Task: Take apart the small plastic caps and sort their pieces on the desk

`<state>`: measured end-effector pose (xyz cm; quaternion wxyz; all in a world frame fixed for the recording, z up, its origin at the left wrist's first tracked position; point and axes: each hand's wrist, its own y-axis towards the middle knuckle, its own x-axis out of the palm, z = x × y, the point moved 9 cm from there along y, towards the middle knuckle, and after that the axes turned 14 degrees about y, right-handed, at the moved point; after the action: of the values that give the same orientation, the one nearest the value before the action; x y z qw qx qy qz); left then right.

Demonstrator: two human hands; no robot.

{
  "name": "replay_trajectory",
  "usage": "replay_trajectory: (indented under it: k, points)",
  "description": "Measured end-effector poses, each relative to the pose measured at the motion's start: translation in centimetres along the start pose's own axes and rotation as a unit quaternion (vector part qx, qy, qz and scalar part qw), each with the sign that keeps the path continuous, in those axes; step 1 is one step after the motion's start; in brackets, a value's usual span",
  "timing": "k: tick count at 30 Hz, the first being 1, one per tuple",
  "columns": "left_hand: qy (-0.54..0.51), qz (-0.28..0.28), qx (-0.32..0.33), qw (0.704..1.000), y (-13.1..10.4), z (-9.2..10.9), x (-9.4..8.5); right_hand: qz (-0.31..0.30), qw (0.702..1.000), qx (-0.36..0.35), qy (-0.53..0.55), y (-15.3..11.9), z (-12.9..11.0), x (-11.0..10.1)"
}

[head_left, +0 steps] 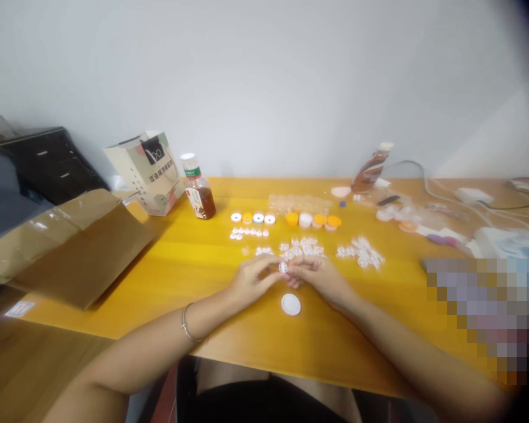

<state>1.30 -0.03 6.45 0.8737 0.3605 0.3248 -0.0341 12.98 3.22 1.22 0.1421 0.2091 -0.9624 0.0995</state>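
Between the fingertips of both hands is a small round white plastic piece [283, 267] with openings in it. My left hand [253, 279] pinches it from the left, and my right hand [315, 275] grips it from the right. Just below them on the table lies a round white lid [291, 304]. Behind my hands is a pile of small white plastic pieces [304, 248], partly hidden by the fingers. A second pile of white pieces [362, 252] lies to the right. Small white parts [249, 232] stand in short rows at the back left.
Several orange and white caps [305, 220] line the back, before a clear plastic tray [297, 204]. A drink bottle [198, 191], a paper bag [152, 176] and an open cardboard box [83, 252] stand left. Another bottle [370, 170], cables [449, 200] and clutter occupy the right.
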Motion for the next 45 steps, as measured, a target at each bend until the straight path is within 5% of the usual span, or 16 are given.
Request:
replay_trajectory:
  k: [18,31,39,45]
  points:
    - [0.148,-0.052,0.119,0.98,-0.5,0.6,1.5,0.034,0.999,0.036,-0.002,-0.1,0.6,-0.3]
    - [0.212,-0.049,0.151,0.964,-0.7,1.7,1.9,0.064,0.99,-0.019,-0.123,-0.5,-0.8,-0.2]
    - [0.131,-0.04,0.109,0.985,-0.3,0.8,1.4,0.055,0.997,-0.019,-0.058,-0.2,-0.4,-0.4]
    - [-0.019,-0.045,0.002,0.999,0.4,-1.5,1.3,0.04,0.999,-0.023,-0.002,-0.2,-0.8,-0.3]
